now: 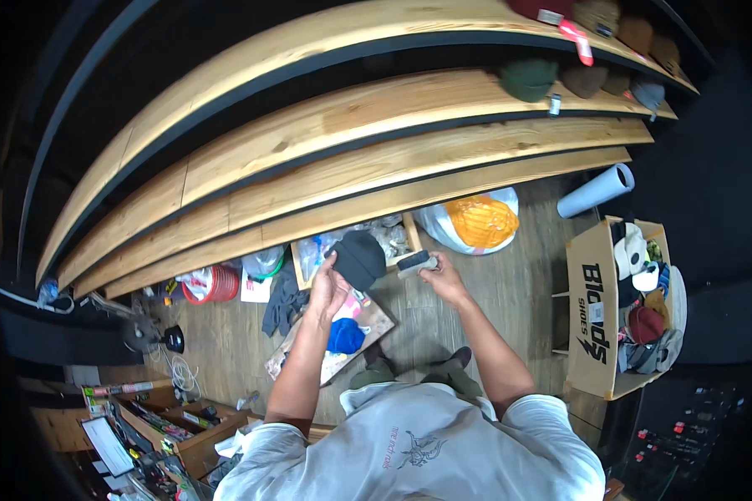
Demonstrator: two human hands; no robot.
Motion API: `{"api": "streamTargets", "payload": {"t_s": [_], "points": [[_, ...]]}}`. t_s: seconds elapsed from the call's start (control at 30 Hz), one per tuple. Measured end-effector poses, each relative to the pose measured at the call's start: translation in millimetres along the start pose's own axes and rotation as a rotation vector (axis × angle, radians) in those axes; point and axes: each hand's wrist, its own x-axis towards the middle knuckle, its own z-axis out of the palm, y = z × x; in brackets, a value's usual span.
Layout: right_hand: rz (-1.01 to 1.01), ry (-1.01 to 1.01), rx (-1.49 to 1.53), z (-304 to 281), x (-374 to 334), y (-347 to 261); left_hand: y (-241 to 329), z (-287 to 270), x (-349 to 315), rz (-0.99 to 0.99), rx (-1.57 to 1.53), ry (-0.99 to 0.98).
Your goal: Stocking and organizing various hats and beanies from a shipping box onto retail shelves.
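A black cap is gripped at its left edge by my left hand, with the thumb lying on top of it. My right hand is closed round a small block-shaped brush, grey with a dark face, just right of the cap. A gap separates brush and cap. Below my left hand, a blue cap rests on a low wooden board. Behind the black cap stands an open wooden drawer or box holding plastic-wrapped things.
Long wooden shelves span the far side, with several caps at upper right. A cardboard box full of caps stands right. A white bag with orange contents, a red basket and a dark cloth lie on the floor.
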Motion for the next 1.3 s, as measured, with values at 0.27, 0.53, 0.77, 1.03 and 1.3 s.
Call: {"api": "streamTargets", "payload": {"t_s": [0.27,0.53,0.77,1.03,1.3], "points": [[0.180,-0.040,-0.574,139.1,27.5,139.1,61.9,-177.2,15.2,-0.029,-0.104,0.176],[0.063,-0.064,-0.584,223.4,47.6,263.5,19.6,-237.5,6.0,-0.084,-0.255,0.330],[-0.026,-0.031,-0.780,208.1,30.7,297.9,-20.8,-245.0,-2.9,-0.141,-0.280,0.289],[0.127,0.109,0.168,204.1,-15.2,194.7,-62.9,-191.2,-11.7,-0.073,-0.298,0.250],[-0.371,0.028,-0.495,190.9,-27.0,115.0,-92.1,-175.1,-14.1,-0.038,0.124,0.240]]}}
